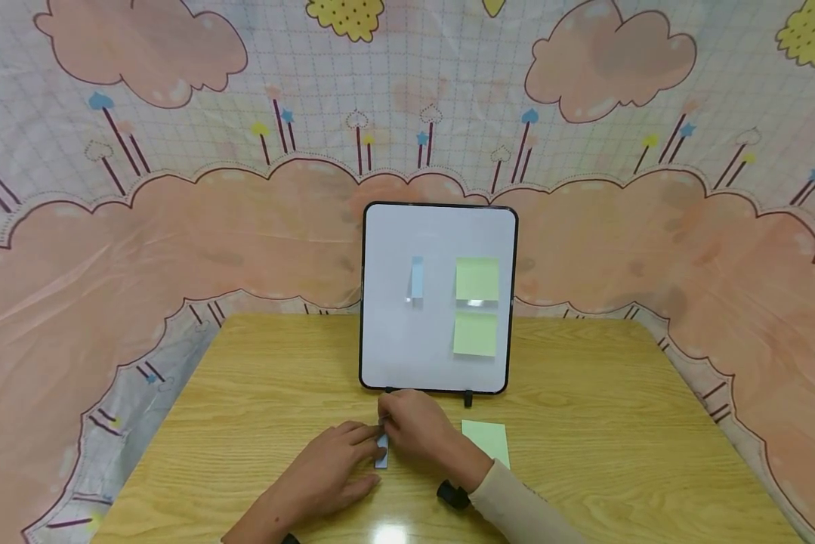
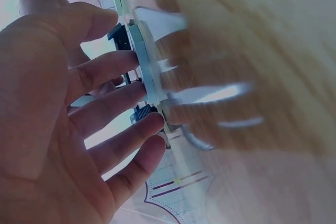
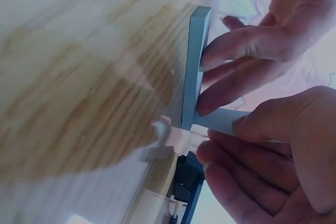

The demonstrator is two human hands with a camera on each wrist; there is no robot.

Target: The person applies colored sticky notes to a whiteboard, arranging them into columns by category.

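A narrow pad of light-blue sticky notes lies on the wooden table in front of the whiteboard. My left hand rests its fingertips on the pad, its fingers nearly straight, as the left wrist view also shows along the pad's face. From the pad's far end a single blue note bends up, standing out from the stack. My right hand pinches that raised note between thumb and fingers. In the head view the right hand covers most of the lifted note.
A whiteboard on small black feet stands behind the hands. It carries a blue strip note, an upper green note and a lower green note. Green sticky notes lie beside the right forearm. A patterned cloth hangs behind.
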